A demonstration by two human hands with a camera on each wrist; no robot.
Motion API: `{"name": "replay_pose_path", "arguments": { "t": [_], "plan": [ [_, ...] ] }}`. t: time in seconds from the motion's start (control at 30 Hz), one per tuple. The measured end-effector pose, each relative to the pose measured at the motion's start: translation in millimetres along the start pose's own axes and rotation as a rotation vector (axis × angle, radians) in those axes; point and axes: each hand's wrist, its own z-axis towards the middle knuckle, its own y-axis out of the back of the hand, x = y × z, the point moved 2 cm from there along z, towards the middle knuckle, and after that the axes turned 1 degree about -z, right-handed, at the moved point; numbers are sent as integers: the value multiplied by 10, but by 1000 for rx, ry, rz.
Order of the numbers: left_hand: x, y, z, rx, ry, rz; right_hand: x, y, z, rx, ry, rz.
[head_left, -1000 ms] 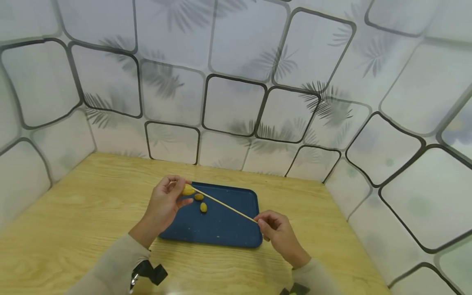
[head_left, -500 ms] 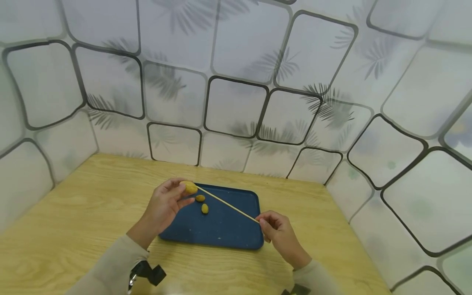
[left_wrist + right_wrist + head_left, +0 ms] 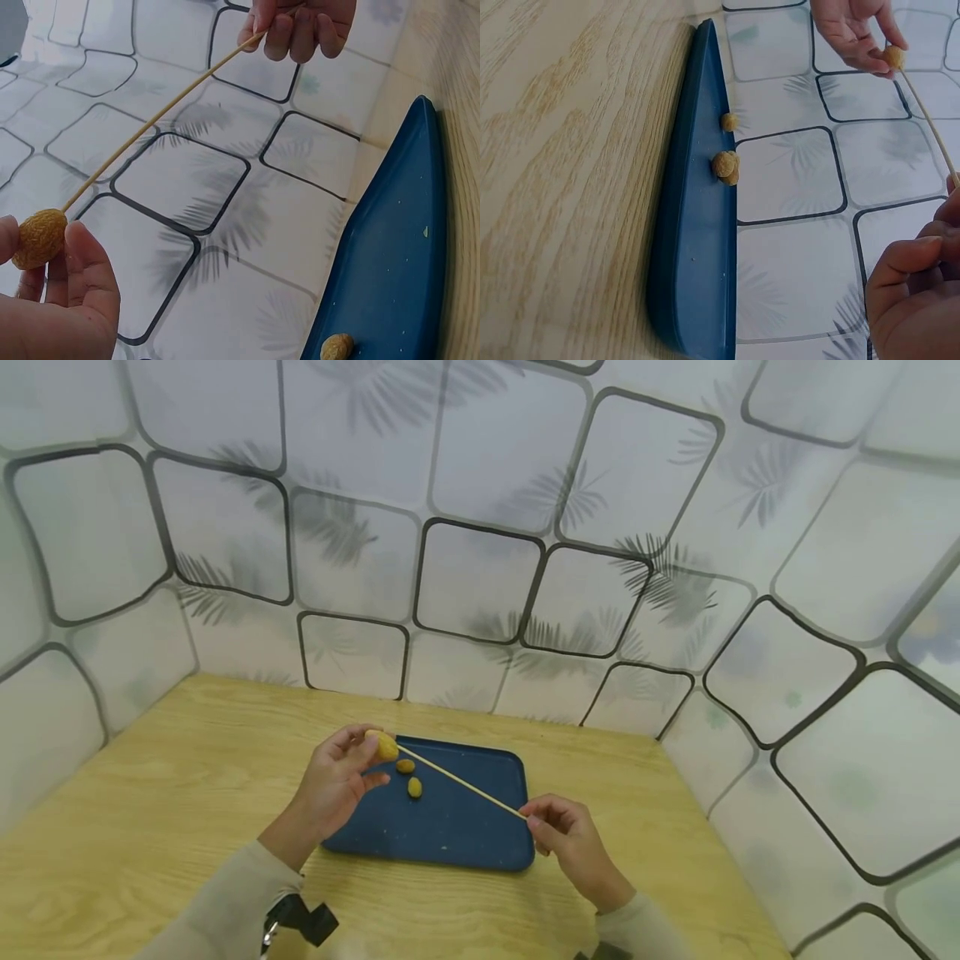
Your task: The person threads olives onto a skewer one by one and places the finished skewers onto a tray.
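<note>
My left hand (image 3: 332, 781) pinches a yellow-brown oval piece (image 3: 41, 238) between thumb and fingers. Its surface is wrinkled, like a dried date. A long, thin bamboo skewer (image 3: 461, 781) runs from this piece down to my right hand (image 3: 573, 843), whose thumb and fingertips pinch its other end. In the left wrist view the skewer's far end meets the side of the piece, and the shaft bows slightly. Both hands are raised above a dark blue tray (image 3: 450, 843). Similar pieces (image 3: 415, 787) lie on the tray near my left hand; the right wrist view shows several.
A light wood table (image 3: 187, 760) carries the tray. Patterned wall covering (image 3: 480, 577) closes in the back and both sides. Small pale crumbs dot the tray's surface. Dark devices (image 3: 303, 920) are strapped at the wrists.
The oval piece has turned in my left fingers and now tilts downward at its right end. Both hands keep nearly the same place, and the skewer still spans between them.
</note>
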Motion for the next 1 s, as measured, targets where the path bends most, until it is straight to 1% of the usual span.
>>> {"name": "replay_pose_path", "arguments": {
  "t": [0.23,0.33,0.43,0.57,0.8,1.0],
  "plan": [
    [-9,-11,0,-10,13,7,20,-15,18,1,5,4],
    [-15,-12,-6,-18,42,26,27,-26,17,0,-1,-1],
    [-19,-11,-13,-35,84,47,33,-37,16,-3,-10,-4],
    [-20,-7,-16,-54,127,75,50,-52,24,-17,-13,-33],
    [-35,-6,-10,-38,166,129,76,-74,59,-29,-14,-59],
    [-38,-4,6,-19,176,153,77,-74,83,-21,-15,-70]
  ]
}}
